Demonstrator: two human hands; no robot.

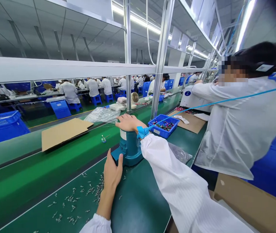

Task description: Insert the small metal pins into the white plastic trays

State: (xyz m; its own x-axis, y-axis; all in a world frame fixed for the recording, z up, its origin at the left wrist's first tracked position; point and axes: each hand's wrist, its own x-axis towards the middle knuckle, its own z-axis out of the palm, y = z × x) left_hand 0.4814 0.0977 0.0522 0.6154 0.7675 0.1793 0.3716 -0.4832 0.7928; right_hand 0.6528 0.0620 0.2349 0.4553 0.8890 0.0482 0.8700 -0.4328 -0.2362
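A teal machine (132, 144) with an upright round body, a white label and a wider base stands on the dark green bench. My right hand (129, 123) lies across its top, palm down, fingers stretched out to the left. At the base's front corner is my left hand (112, 171), thumb and fingers apart on either side of that corner; whether it presses on the base I cannot tell. Small metal parts (99, 187) are scattered on the bench left of my left hand. A blue wrist strap (143, 132) with a cord circles my right wrist.
A green conveyor belt (62, 171) runs along the left, with a small part (103, 139) on it and cardboard (65, 132) beyond. Behind the machine are a blue bin (163, 132) of small parts and a plastic bag (180, 152). A co-worker (239, 123) sits at right; the blue cord stretches across.
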